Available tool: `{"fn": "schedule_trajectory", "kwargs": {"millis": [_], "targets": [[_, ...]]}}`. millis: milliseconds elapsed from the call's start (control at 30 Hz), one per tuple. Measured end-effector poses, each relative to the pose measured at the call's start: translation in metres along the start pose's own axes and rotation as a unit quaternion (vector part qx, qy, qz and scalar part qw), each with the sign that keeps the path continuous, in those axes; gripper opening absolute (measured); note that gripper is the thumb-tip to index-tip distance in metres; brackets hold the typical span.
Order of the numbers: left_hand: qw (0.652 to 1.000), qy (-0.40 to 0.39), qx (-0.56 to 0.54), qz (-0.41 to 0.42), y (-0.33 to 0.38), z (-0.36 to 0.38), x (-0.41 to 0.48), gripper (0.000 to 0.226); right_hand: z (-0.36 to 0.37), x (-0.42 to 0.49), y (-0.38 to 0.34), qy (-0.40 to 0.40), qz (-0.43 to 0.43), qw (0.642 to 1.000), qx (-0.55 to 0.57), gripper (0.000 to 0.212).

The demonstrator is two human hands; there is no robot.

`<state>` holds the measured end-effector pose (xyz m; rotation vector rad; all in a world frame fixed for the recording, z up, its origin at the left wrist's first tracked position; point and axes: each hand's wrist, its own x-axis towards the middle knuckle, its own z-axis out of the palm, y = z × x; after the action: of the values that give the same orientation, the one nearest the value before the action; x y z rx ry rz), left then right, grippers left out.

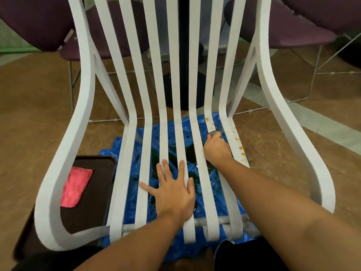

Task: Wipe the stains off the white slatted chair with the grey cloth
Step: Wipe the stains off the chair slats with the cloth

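The white slatted chair fills the view, its seat slats running toward me. Orange stains dot the rightmost seat slat, and more orange spots sit on the slat beside it near the seat's back bend. My right hand grips the grey cloth, of which only a small bit shows above my fingers, pressed on that second slat from the right. My left hand lies flat with fingers spread across the middle seat slats.
A blue plastic sheet lies on the brown floor under the seat. A dark tray with a pink cloth sits at the left under the armrest. Purple chairs with wire legs stand behind.
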<state>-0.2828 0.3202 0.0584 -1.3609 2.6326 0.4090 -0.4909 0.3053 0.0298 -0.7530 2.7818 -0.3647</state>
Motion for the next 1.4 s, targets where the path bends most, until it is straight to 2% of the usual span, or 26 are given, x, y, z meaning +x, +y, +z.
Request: {"fn": "schedule_trajectory", "kwargs": {"millis": [100, 233, 600, 733, 867, 1033, 1233, 1400], "targets": [[1.0, 0.005, 0.0, 0.003, -0.001, 0.003, 0.0, 0.061, -0.002, 0.021, -0.009, -0.017, -0.005, 1.0, -0.018, 0.037], [1.0, 0.017, 0.002, -0.001, -0.001, 0.008, 0.003, 0.061, -0.001, 0.052, -0.02, -0.02, 0.032, 0.999, 0.029, 0.037], [1.0, 0.007, 0.006, -0.009, 0.0, 0.005, 0.006, 0.063, 0.001, 0.096, -0.034, -0.036, 0.037, 0.997, 0.056, 0.041], [1.0, -0.009, 0.001, -0.008, 0.0, 0.003, 0.005, 0.061, -0.007, 0.087, -0.034, -0.051, 0.025, 0.998, 0.034, 0.037], [1.0, -0.009, -0.007, -0.009, 0.0, 0.003, 0.005, 0.061, -0.008, 0.076, -0.03, -0.048, 0.047, 0.996, 0.058, 0.038], [1.0, -0.009, 0.006, -0.011, 0.0, 0.002, 0.005, 0.061, -0.006, 0.051, -0.021, -0.037, 0.039, 0.996, 0.067, 0.036], [1.0, -0.011, -0.003, -0.01, 0.002, -0.004, 0.0, 0.061, -0.004, 0.01, -0.006, -0.015, 0.021, 1.0, 0.011, 0.036], [1.0, -0.012, -0.003, -0.01, 0.003, -0.007, -0.002, 0.061, 0.004, -0.024, 0.012, -0.001, 0.03, 0.999, 0.026, 0.037]]}}
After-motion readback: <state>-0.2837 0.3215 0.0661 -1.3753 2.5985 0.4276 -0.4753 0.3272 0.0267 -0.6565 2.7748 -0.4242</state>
